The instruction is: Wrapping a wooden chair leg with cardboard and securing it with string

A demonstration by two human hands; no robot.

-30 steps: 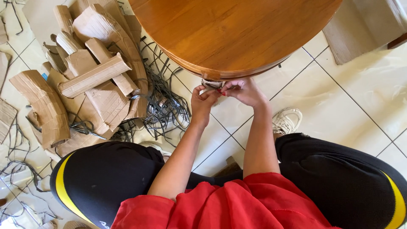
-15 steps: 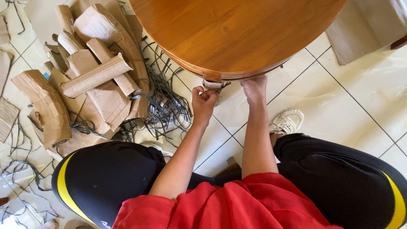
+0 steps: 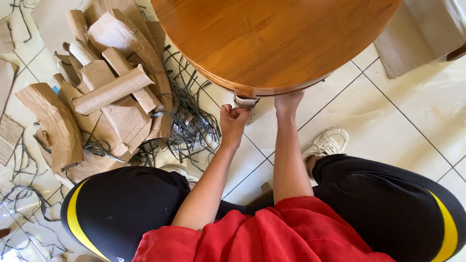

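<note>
A: Wrapped table leg, just under the near rim of the round wooden table. What has hold of it?

B: Your left hand, fingers curled tight on the leg's pale wrapping. Your right hand reaches beneath the rim; can't tell its grip.

A: Counts?

B: One table, one leg showing, two hands, one white shoe. Cardboard scraps and dark straps, well apart at your left, too many to count.

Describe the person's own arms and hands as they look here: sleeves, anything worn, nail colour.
Both forearms are bare, with no sleeves reaching them, no gloves, and no watch or bracelet in view. The left hand shows a red-painted nail on one finger. The right hand has its fingers hidden under the round wooden tabletop, so its nails cannot be seen.
</note>
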